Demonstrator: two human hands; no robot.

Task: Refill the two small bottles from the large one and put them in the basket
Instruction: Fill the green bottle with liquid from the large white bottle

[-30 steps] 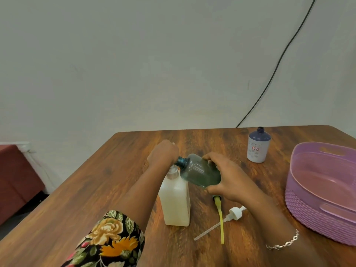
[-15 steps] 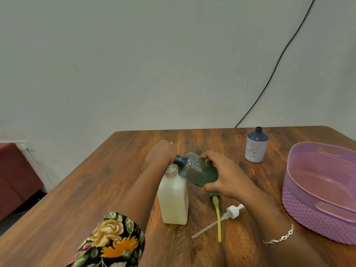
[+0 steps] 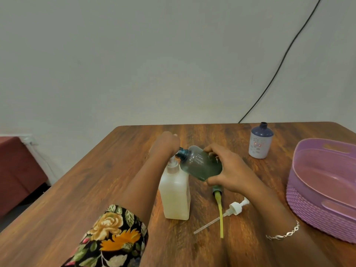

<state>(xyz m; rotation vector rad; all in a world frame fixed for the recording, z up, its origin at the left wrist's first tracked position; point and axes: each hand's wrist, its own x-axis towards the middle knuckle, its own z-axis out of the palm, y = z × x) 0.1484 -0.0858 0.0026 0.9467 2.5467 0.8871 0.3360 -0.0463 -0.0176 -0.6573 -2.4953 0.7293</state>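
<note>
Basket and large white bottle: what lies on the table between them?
In the head view, two removed pumps lie there, tubes crossing: a white pump and a yellow-tubed pump. The right hand holds the teal bottle above them.

Small moves only. The left hand (image 3: 166,144) has eased upward above the large bottle (image 3: 175,191), and a little more of the white pump (image 3: 172,159) stem shows between the curled fingers and the large bottle's collar than a second ago. The green bottle (image 3: 200,163) in the right hand (image 3: 229,170) has come up with it, its open mouth now a touch higher above the large bottle's shoulder.
</note>
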